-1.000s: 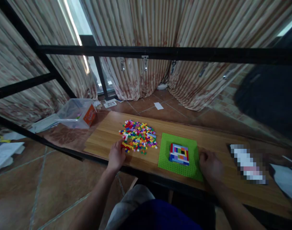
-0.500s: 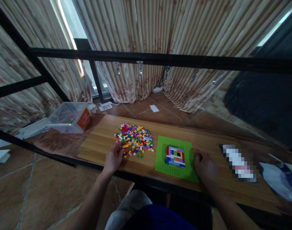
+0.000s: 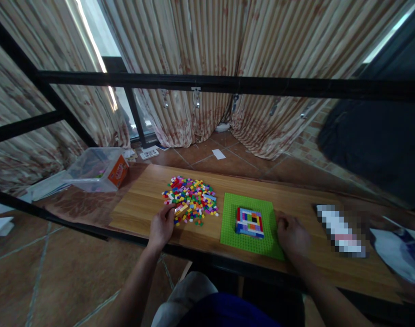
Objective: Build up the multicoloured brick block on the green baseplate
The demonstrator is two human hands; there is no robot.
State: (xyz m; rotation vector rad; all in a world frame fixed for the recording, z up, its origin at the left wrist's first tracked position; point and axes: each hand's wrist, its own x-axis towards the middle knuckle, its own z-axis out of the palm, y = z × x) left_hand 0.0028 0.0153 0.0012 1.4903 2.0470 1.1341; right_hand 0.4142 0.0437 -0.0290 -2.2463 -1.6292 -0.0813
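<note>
I'm watching the left hand (image 3: 161,225) touching a small yellow plastic brick (image 3: 180,210) at the near edge of the multicoloured brick pile (image 3: 191,199), centre frame; its grip is too blurred to tell. The right hand (image 3: 292,234) is curling against the green studded baseplate (image 3: 230,225), its fingertips hidden, so I cannot tell its grip either.

On the table (image 3: 296,200), the brick pile (image 3: 191,200) lies left of the baseplate (image 3: 248,240), which carries a brick block (image 3: 249,222).
</note>
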